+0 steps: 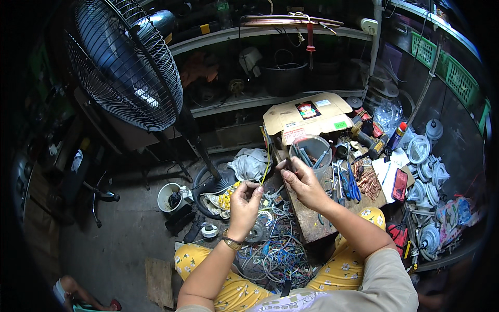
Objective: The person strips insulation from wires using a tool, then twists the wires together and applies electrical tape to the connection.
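My left hand (244, 209) pinches a thin yellow-green wire (266, 170) between thumb and fingers. The wire rises from the fingertips past the bench's left edge. To its right, my right hand (305, 183) is closed, with thumb against fingers; a small dark thing shows at its fingertips, too unclear to name. Just behind that hand, a clear plastic tub (328, 165) holds several grey-blue strips. Blue-handled pliers (354, 188) and a heap of bare copper wire (369, 187) lie on the wooden bench (310, 224). Below my hands, a tangle of coloured wires (275, 260) spreads over the floor.
A large stand fan (125, 67) rises at the left. A white bucket (162, 196) stands near its base. Flattened cardboard (285, 115), a cordless drill (364, 138) and a spray can (397, 134) are behind the bench tools. Clear plastic parts (427, 174) pile up at right.
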The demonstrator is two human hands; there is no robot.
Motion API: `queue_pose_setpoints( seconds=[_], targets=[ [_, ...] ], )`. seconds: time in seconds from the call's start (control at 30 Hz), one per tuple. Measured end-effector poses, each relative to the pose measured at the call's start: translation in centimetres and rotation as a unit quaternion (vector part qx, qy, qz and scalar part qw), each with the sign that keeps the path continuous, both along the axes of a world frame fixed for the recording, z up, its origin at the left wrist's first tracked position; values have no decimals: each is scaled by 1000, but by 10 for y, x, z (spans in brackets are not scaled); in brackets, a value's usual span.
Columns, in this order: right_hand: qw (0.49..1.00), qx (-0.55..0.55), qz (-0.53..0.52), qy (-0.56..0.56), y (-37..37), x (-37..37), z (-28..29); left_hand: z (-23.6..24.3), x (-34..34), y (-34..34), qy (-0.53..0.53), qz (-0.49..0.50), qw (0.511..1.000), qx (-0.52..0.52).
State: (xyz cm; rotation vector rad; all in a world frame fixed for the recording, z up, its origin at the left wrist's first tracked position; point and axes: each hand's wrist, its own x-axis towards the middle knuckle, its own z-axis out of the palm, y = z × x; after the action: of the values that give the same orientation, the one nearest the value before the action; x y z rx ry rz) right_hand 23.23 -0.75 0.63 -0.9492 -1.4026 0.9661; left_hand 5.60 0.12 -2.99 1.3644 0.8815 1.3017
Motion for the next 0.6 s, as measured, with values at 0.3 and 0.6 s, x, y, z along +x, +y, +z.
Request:
queue_pose_setpoints(
  seconds=[0.3, 0.6],
  targets=[
    [983, -30, -109, 147, 8, 16, 13, 9, 10, -18, 159, 10, 986, 58],
    [823, -208, 202, 488, 15, 60, 34, 20, 10, -23, 99, -89, 982, 136]
  ],
)
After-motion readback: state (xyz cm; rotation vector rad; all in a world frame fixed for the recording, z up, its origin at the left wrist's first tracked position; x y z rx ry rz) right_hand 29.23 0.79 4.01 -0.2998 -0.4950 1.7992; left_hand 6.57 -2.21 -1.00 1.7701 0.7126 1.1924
